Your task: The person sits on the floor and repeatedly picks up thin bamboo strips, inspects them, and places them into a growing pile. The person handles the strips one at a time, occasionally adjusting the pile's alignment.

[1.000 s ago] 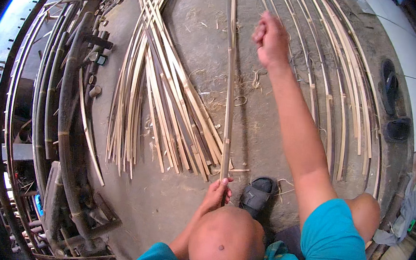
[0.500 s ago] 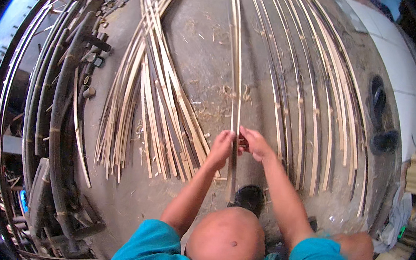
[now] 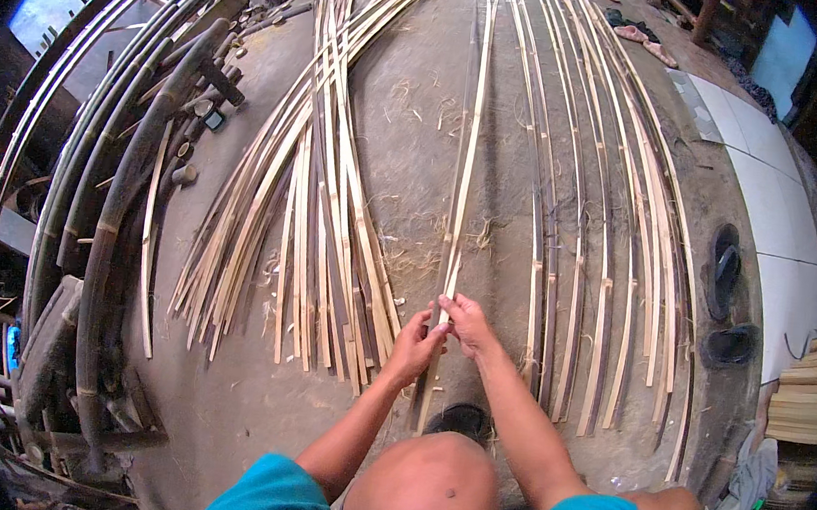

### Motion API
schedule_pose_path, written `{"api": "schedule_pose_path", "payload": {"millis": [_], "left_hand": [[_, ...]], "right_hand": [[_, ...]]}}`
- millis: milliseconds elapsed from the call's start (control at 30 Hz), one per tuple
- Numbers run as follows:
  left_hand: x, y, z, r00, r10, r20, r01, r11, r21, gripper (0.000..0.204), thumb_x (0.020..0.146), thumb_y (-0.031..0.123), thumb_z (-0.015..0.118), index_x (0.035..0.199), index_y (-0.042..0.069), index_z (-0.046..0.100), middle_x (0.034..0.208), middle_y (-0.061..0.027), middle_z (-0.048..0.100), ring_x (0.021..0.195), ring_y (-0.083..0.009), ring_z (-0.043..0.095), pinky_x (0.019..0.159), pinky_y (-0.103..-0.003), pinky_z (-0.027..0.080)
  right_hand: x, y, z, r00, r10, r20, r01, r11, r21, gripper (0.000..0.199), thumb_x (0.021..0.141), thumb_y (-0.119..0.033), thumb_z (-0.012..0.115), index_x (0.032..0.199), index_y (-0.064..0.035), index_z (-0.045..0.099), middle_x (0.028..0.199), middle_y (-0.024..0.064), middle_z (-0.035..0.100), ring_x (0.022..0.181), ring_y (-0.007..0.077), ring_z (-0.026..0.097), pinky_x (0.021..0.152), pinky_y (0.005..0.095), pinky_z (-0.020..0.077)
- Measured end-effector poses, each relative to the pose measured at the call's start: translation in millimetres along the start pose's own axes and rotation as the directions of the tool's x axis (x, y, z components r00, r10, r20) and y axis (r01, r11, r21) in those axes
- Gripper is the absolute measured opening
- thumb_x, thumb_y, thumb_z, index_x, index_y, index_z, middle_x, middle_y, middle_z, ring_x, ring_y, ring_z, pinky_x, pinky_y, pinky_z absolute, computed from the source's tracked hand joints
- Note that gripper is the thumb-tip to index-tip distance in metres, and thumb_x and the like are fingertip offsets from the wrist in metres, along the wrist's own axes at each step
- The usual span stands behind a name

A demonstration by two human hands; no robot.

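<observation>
We hold the long pale bamboo strip (image 3: 462, 191) that runs toward twelve o'clock on the concrete floor (image 3: 411, 127), left hand (image 3: 416, 346) and right hand (image 3: 467, 322) pinching its near end. Splitting looks underway; next needs steady opposed pull.
</observation>
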State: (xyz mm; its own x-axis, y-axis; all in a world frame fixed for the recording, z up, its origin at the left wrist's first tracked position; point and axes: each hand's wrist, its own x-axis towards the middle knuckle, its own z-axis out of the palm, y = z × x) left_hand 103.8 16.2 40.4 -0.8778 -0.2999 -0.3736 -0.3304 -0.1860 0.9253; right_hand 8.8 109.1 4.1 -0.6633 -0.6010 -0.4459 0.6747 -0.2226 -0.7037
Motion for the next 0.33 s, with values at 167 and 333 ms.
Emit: {"api": "schedule_pose_path", "payload": {"millis": [167, 333], "left_hand": [[7, -6, -44, 0.994, -0.057, -0.092, 0.069, 0.988, 0.134, 0.029, 0.096, 0.023, 0.057, 0.112, -0.001, 0.063, 0.087, -0.0032, 0.063, 0.077, -0.0097, 0.056, 0.067, -0.027, 0.049], [25, 18, -112, 0.803, 0.387, -0.453, -0.218, 0.898, 0.381, 0.033, 0.096, 0.026, 0.056, 0.118, 0.002, 0.064, 0.075, -0.0026, 0.063, 0.07, -0.0088, 0.056, 0.064, -0.027, 0.05]], "right_hand": [[15, 20, 1, 0.991, -0.088, -0.101, 0.066, 0.977, -0.202, 0.018, 0.096, -0.022, 0.057, 0.095, -0.0054, 0.062, 0.081, 0.0026, 0.066, 0.068, 0.0085, 0.058, 0.061, 0.0256, 0.0474], [14, 13, -17, 0.984, -0.083, -0.16, 0.007, 0.903, -0.429, 0.019, 0.096, -0.022, 0.057, 0.1, -0.004, 0.06, 0.086, 0.0056, 0.069, 0.074, 0.011, 0.065, 0.068, 0.028, 0.0544]]}}
